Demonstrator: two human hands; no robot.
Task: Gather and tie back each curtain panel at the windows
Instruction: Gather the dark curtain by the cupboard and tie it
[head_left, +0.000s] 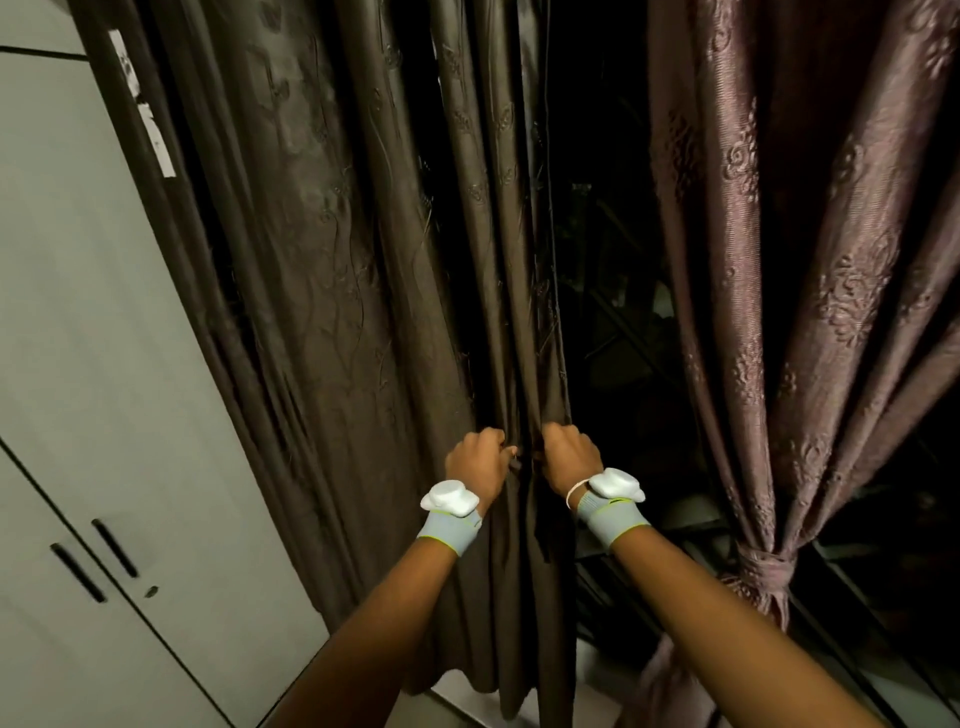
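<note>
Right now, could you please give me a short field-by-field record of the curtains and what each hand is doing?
brown curtain panel: hanging loose, not tied
pink curtain panel: gathered and knotted low with a tie
left hand: grips the brown panel's folds near its inner edge
right hand: grips the same panel's inner edge, close beside the left
window: dark gap showing between the two panels
cabinet: grey, left of the brown panel, two dark handles
progress: one panel tied, one being gathered

Dim room, black window.
I see soft sheen on the brown curtain (363, 260) folds, lines bowing at edges, slight blur.
</note>
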